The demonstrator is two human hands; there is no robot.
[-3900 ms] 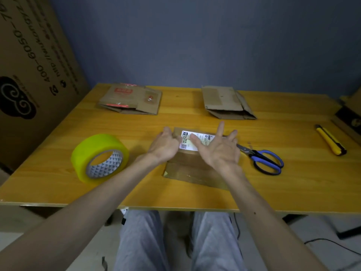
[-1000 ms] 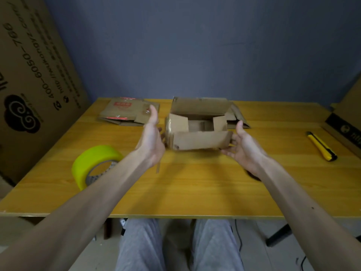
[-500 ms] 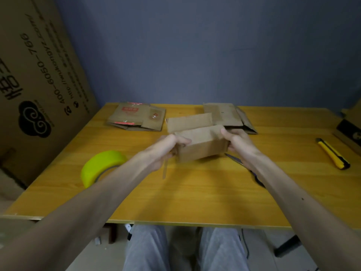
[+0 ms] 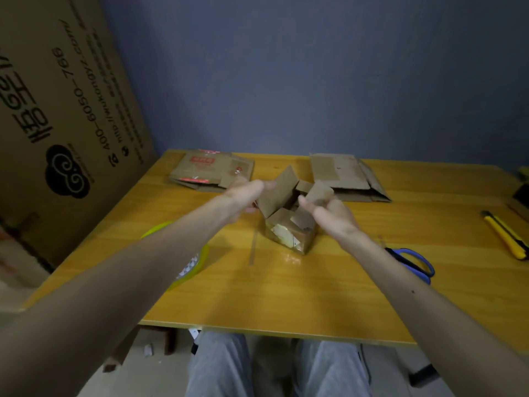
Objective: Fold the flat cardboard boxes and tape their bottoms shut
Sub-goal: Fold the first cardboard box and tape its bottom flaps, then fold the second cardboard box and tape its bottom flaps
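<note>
Big carton (image 4: 57, 110): a tall printed cardboard panel leaning at the far left, beside the table.
Table (image 4: 286, 287): yellow wood, and everything in play sits on it.
Flat box, right (image 4: 340, 176): lying flat at the back edge, flaps splayed towards the right.
Flat box, left (image 4: 209, 170): also flat at the back, with red print on its top face.
Small box (image 4: 292, 224): here's the action, mid-table, tipped on one corner with its flaps sticking up and open; a pale label and shiny tape show on the near face.
Left hand (image 4: 243, 193): up against the tall left flap, fingers curled onto its edge; blurred, so I cannot tell how firm the grip is.
Right hand (image 4: 332, 213): pinching a short flap between thumb and fingers, on the box's right side.
Tape roll (image 4: 197, 262): yellow-green, mostly hidden under the left forearm, well left of the box.
Scissors (image 4: 415, 262): blue handles peeking out beyond the right forearm.
Utility knife (image 4: 503, 233): yellow and black, far right, well apart from the rest.
Tape strip (image 4: 253, 247): a thin sliver lying on the wood just left of the small box.
</note>
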